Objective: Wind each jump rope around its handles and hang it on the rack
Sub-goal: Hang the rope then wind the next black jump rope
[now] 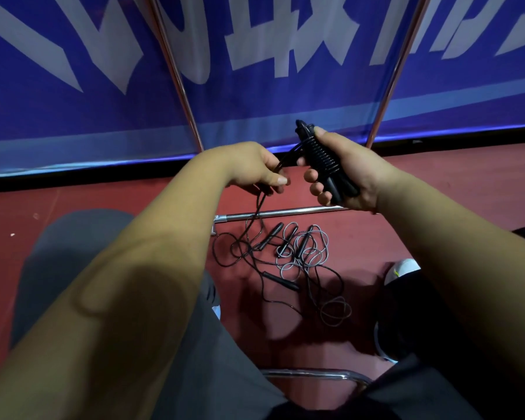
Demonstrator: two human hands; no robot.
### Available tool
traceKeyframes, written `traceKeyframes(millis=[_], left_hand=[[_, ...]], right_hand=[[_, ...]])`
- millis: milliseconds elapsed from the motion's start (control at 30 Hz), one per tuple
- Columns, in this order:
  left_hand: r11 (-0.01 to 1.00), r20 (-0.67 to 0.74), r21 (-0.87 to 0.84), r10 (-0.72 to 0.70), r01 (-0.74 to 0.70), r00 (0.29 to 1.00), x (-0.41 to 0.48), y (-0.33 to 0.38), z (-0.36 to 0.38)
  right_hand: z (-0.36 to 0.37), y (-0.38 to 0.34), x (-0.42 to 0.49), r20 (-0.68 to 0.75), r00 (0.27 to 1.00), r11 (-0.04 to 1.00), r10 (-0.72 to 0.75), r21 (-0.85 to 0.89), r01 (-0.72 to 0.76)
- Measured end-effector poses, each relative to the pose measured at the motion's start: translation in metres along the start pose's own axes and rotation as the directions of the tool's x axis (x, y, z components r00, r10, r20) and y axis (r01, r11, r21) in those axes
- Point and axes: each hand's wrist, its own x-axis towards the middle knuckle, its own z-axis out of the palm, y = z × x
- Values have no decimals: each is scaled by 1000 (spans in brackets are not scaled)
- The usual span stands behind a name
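My right hand (346,174) grips a pair of black handles (323,160) held side by side, with several turns of black rope coiled round them. My left hand (255,168) pinches the loose black rope (256,207) just left of the handles. From there the rope hangs down to the floor. On the red floor below lie more jump ropes (285,256) in a tangle, some black and some grey, with several black handles among them. The rack's metal poles (176,74) rise behind my hands, and its base bar (279,213) lies on the floor.
A blue banner (255,95) with white lettering stands close behind the rack. My knees in dark trousers (79,237) flank the ropes. A white shoe (402,268) rests at the right. A chrome tube (315,374) curves near the bottom.
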Motion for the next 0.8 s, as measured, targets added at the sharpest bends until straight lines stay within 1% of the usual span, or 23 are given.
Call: traceKeyframes(millis=[67,100,133,200,233,267,333,433,600,700,800], left_hand=[[998,65,-58,-10,14,998,-2,2,0],[991,60,-133,-2,11,998,-1,4,0],[970,22,-243,13,-7,1000,-2,9,-1],[885,-133,-461,-6,-57,991,-5,22,-7],[853,-205,-515,-23,-88,978,-4,26,-11],[845,-244,-523,-26,-109,969,-4,29,-14],[892,-256,-441,-15,-103,967,-3,32,-13],[937,-264,-312,69,-154,962,2,29,0],[934,-230,-271,172,-232,958,3,25,1],[940,-230,-235,193,-247,954,0,26,4],[947,-215,-206,202,-247,955,-5,30,6]], right_hand=[[2,0,0,1,1000,1000,-10,-27,10],[2,0,0,-6,1000,999,-11,-46,11],[3,2,0,-16,1000,997,-6,-72,5],[4,5,1,-40,999,993,18,-119,-23],[4,7,3,-50,998,991,30,-132,-36],[5,9,4,-60,997,990,38,-137,-45],[6,11,5,-72,996,990,44,-134,-54],[8,11,5,-62,997,989,56,-130,-64],[6,14,3,4,995,990,101,-96,-100],[6,15,0,75,989,990,130,-55,-126],[7,17,-2,101,985,991,136,-24,-135]])
